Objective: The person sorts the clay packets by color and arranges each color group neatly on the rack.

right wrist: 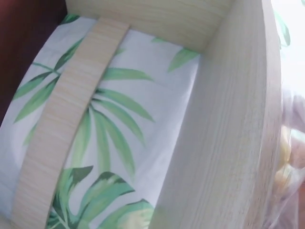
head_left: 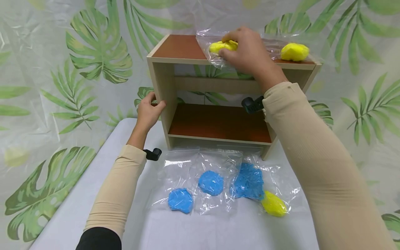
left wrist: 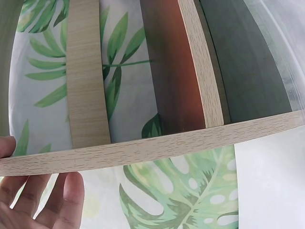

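My right hand (head_left: 247,50) pinches a clear plastic bag with a yellow clay-like lump (head_left: 215,47) at the top of the small wooden shelf (head_left: 181,47). Another bagged yellow lump (head_left: 294,52) lies to its right on the same top board. At the shelf's left side panel (left wrist: 138,151), my left hand (head_left: 147,111) holds the front edge, its thumb on the inner side and its fingers (left wrist: 74,188) outside. In the right wrist view the right hand is mostly out of sight; the shelf's inside fills that view.
In front of the shelf, clear zip bags with flat blue pieces (head_left: 211,183) and a yellow lump (head_left: 274,204) lie on the white tabletop (head_left: 175,232). A lower brown board (head_left: 218,121) spans the shelf. Leaf-patterned sheeting (head_left: 100,48) hangs behind.
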A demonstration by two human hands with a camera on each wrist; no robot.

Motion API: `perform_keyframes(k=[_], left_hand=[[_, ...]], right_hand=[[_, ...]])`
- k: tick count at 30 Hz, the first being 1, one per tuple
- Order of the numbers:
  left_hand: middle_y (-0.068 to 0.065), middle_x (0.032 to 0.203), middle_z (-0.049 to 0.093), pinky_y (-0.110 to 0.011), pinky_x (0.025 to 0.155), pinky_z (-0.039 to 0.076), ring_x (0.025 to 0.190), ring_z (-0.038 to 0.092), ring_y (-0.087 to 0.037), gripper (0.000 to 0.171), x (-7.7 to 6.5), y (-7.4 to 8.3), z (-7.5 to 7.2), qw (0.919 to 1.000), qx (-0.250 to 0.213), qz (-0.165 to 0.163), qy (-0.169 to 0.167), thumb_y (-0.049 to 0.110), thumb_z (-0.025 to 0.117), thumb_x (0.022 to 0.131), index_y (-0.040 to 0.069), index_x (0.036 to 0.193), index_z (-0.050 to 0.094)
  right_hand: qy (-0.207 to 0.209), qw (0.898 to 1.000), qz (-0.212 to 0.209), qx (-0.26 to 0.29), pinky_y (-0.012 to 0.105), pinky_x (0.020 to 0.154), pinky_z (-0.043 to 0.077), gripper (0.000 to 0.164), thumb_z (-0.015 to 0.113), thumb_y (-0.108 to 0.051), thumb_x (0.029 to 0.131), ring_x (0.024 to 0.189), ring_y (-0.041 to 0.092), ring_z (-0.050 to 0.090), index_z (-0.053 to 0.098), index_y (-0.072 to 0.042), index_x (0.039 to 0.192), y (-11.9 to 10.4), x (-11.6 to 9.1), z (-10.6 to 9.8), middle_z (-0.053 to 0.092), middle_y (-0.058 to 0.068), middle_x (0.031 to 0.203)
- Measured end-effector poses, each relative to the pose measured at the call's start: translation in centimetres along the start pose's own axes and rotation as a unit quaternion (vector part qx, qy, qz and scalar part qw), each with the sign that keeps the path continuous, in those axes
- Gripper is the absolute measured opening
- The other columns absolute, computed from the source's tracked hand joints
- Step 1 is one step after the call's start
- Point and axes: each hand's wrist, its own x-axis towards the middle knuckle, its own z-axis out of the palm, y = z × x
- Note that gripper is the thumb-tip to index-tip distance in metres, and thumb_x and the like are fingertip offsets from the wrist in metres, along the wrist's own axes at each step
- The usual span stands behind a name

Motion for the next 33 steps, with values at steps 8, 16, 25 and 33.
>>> perform_keyframes(k=[8, 16, 25, 33], left_hand=[[-0.012, 0.133, 0.061, -0.047, 0.096, 0.056, 0.117, 0.065, -0.032, 0.041, 0.1, -0.2, 0.1, 1.0, 0.003, 0.001, 0.002, 0.029, 0.058, 0.093, 0.011, 0.13, 0.059], [-0.012, 0.134, 0.06, -0.048, 0.097, 0.055, 0.118, 0.065, -0.033, 0.043, 0.1, -0.1, 0.2, 1.0, 0.003, 0.001, 0.001, 0.03, 0.058, 0.093, 0.012, 0.132, 0.058], [-0.013, 0.135, 0.059, -0.049, 0.098, 0.055, 0.119, 0.064, -0.033, 0.045, 0.2, -0.1, 0.2, 1.0, 0.007, -0.001, -0.004, 0.031, 0.058, 0.093, 0.013, 0.134, 0.056], [-0.012, 0.133, 0.06, -0.047, 0.096, 0.056, 0.117, 0.065, -0.032, 0.043, 0.2, -0.1, 0.1, 1.0, 0.004, 0.0, -0.002, 0.029, 0.058, 0.093, 0.012, 0.132, 0.058]], right_hand=[[-0.003, 1.0, 0.025, -0.006, 0.045, 0.11, 0.039, 0.048, 0.053, -0.032, 0.1, 0.133, 0.031, 0.042, 0.054, -0.011, 0.142, 0.1, 0.5, 0.1, 0.046, 0.015, 0.148], [-0.002, 1.0, 0.024, -0.004, 0.043, 0.108, 0.04, 0.048, 0.052, -0.031, 0.099, 0.129, 0.03, 0.043, 0.055, -0.011, 0.142, 0.2, 0.6, 0.1, 0.047, 0.016, 0.147], [-0.013, 1.0, 0.005, -0.01, 0.048, 0.118, 0.034, 0.055, 0.046, -0.036, 0.102, 0.143, 0.032, 0.037, 0.043, -0.009, 0.15, 0.2, 0.2, -0.2, 0.04, 0.014, 0.155], [0.077, 0.992, -0.09, -0.038, 0.047, 0.12, 0.032, 0.051, 0.052, -0.033, 0.1, 0.142, 0.033, 0.038, 0.049, -0.007, 0.145, 0.0, -2.5, -0.6, 0.045, 0.015, 0.15]])
